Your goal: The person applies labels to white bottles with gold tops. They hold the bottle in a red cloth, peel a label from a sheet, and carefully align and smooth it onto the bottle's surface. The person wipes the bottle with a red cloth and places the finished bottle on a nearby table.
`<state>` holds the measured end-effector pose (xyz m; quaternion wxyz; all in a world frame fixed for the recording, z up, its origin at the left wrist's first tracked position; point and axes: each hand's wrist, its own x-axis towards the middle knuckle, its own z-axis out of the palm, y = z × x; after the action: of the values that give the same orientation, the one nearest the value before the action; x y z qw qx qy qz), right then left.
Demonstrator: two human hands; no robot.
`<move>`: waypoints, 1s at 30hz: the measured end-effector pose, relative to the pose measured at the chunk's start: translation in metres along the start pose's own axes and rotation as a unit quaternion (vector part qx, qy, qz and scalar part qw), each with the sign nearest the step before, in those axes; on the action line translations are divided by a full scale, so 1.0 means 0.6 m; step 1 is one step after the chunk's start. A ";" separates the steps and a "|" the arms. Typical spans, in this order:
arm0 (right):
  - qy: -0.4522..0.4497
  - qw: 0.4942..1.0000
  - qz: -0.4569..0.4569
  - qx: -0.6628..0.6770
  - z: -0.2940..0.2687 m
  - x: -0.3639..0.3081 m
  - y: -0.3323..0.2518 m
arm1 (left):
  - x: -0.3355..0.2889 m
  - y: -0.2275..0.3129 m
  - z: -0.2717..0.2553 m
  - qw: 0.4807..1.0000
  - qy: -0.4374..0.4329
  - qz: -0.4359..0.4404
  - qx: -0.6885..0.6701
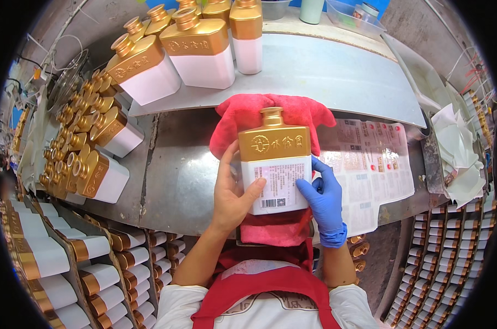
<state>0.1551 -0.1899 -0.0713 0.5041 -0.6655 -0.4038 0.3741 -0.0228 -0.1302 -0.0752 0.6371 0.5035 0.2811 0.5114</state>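
Note:
Between my two hands is a flat white bottle (274,167) with a gold shoulder and neck, its neck pointing away from me. A printed label with a barcode lies on its white face. My bare left hand (234,189) grips the left edge, thumb on the label's side. My right hand (323,194), in a blue glove, holds the right edge with its thumb on the front. Under and behind the bottle is a red cloth (226,118); its middle is hidden by the bottle. Right of it lie sheets of printed labels (363,175).
Several gold-and-white bottles (204,66) stand on the grey board (325,71) at the back left. More bottles (108,131) crowd the left side. Racks of bottles (48,241) fill the lower left, with others (446,257) at lower right. Crumpled white paper (459,153) lies far right.

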 end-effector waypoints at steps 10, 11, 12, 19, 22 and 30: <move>0.007 1.000 0.015 0.011 0.002 0.001 0.006 | -0.006 0.001 0.001 1.000 0.006 -0.020 -0.018; 0.003 1.000 0.022 0.017 0.000 0.001 0.007 | -0.006 -0.001 -0.001 1.000 0.001 -0.012 -0.011; -0.003 1.000 0.005 0.015 -0.003 0.000 0.007 | -0.005 -0.003 -0.004 1.000 -0.004 -0.005 -0.005; -0.017 0.999 -0.015 -0.032 -0.002 -0.008 -0.011 | -0.036 0.011 0.000 0.998 -0.022 -0.049 0.026; -0.015 0.999 -0.012 -0.046 -0.003 -0.008 -0.010 | -0.065 0.024 -0.018 0.972 -0.102 -0.030 0.208; -0.016 0.999 -0.007 0.027 -0.011 -0.008 0.001 | -0.112 0.012 -0.091 0.974 -0.026 -0.008 0.224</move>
<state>0.1594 -0.1969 -0.0703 0.5180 -0.6426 -0.4064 0.3919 -0.0946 -0.1737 -0.0977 0.5192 0.6446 0.3754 0.4171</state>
